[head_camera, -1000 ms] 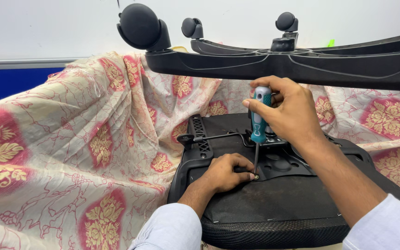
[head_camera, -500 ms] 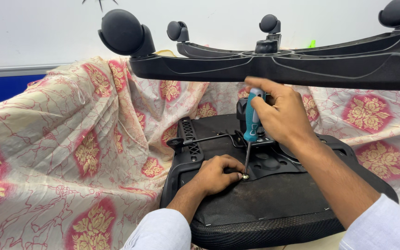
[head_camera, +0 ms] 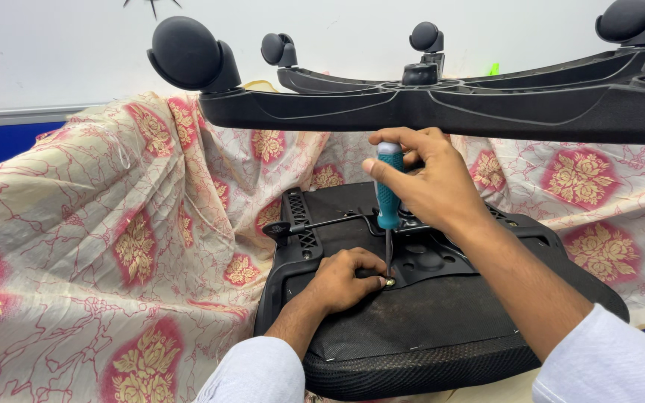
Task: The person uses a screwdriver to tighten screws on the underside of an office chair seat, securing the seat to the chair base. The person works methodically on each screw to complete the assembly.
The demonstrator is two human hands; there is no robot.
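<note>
An office chair lies upside down; its black seat underside [head_camera: 427,313] faces up and its five-armed wheel base [head_camera: 442,104] juts overhead. My right hand [head_camera: 431,183] grips a screwdriver with a teal handle [head_camera: 388,195], held upright, its tip on a screw [head_camera: 390,283] at the edge of the black mounting plate [head_camera: 431,261]. My left hand [head_camera: 345,280] rests on the seat, with fingertips pinched at that screw beside the tip. A thin black lever [head_camera: 322,222] sticks out left of the plate.
A cream cloth with red and gold flower patches [head_camera: 113,224] drapes the surface under and behind the chair. Black casters [head_camera: 188,54] stand at the arm ends. A white wall [head_camera: 61,52] and a blue band [head_camera: 1,142] lie behind.
The view has shifted slightly. My right hand has brought the screwdriver down onto the screw and my left hand has stayed at it.
</note>
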